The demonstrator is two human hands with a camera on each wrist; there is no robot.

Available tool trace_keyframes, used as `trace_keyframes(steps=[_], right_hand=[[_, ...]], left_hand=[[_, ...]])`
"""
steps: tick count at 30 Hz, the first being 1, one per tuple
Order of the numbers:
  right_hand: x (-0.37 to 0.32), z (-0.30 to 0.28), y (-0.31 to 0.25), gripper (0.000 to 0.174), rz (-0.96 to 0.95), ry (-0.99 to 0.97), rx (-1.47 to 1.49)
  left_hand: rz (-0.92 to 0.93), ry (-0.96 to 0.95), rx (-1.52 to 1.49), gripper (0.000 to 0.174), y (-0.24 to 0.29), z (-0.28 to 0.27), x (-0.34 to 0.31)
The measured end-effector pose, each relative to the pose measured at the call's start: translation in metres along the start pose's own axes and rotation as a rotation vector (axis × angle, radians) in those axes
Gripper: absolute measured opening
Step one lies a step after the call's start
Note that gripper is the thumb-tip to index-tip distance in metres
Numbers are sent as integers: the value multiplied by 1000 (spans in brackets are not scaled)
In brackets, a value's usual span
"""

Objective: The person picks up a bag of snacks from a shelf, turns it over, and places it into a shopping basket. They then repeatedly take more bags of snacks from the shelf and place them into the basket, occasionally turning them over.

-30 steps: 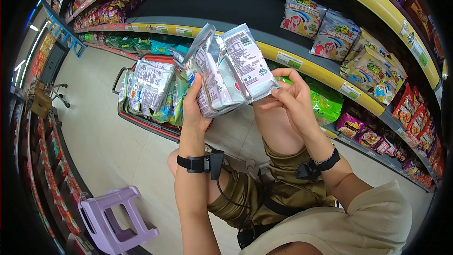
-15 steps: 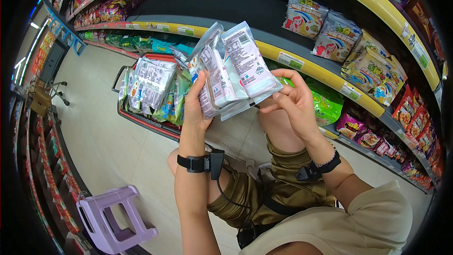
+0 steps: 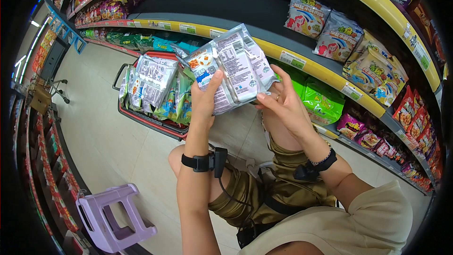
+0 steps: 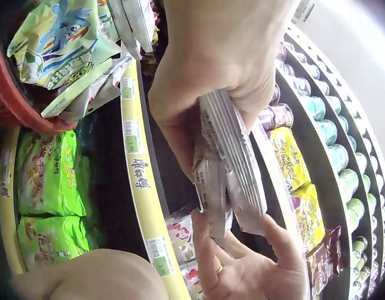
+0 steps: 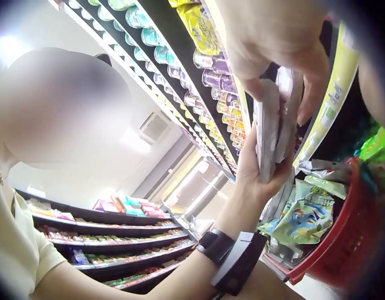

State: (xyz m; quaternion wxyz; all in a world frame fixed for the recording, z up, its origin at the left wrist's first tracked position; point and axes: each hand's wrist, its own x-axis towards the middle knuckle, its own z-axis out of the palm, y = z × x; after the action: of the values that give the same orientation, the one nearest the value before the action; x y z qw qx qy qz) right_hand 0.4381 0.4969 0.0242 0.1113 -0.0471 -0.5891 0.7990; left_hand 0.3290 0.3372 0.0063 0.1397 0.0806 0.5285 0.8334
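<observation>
Silvery-white printed snack packets (image 3: 238, 73), at least two and overlapping, are held up in front of the shelf with their printed backs showing. The left hand (image 3: 205, 97) grips their left side, thumb across the front. At their lower right corner the right hand (image 3: 288, 104) pinches the edge between thumb and fingers. Seen edge-on in the left wrist view, the packets (image 4: 233, 159) lie against each other between the left hand (image 4: 211, 75) and the right hand (image 4: 248, 269). The right wrist view shows both hands on the packets (image 5: 276, 119).
A red basket (image 3: 153, 125) full of packets (image 3: 153, 78) stands on the floor at left. Shelves with yellow edges (image 3: 292, 60) curve across the top and right, carrying silver packets (image 3: 337, 35) and green bags (image 3: 323, 101). A purple stool (image 3: 115, 217) is at lower left.
The packets have come together from a spread V into an overlapping stack, and a colourful front panel shows at left. The left hand has shifted slightly right; both hands keep hold.
</observation>
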Motion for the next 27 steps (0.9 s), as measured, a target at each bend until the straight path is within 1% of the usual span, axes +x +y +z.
trace_keyframes(steps=[3,5,6,8,11,19,22,24,25,26,27], right_hand=[[0,-3,4,73,-18,-22,-3],[0,-4,5,72,-23,-25,6],[1,-4,5,71,-30,-28,14],[0,-4,6,71,-35,-23,6],[0,-4,7,71,-43,-11,1],[1,-6,12,67,-49,3,34],[3,-13,17,64,-42,10,7],[8,-20,15,60,-14,107,-76],[11,-22,12,54,107,155,54],[14,-20,9,54,106,149,55],[16,-14,4,54,164,97,40]], left_hand=[[-42,-1,-30,45,1,0,1],[-115,-7,-78,41,2,-1,2],[-115,-6,-78,41,2,0,2],[-161,-26,-126,45,3,1,2],[-187,-44,-136,45,1,0,5],[-191,-10,-35,46,1,5,3],[-189,8,13,47,-1,3,3],[-236,-1,153,49,-1,1,4],[-232,6,154,49,-2,2,3],[-193,-23,192,50,-4,4,1],[-156,-53,232,51,-6,6,-1]])
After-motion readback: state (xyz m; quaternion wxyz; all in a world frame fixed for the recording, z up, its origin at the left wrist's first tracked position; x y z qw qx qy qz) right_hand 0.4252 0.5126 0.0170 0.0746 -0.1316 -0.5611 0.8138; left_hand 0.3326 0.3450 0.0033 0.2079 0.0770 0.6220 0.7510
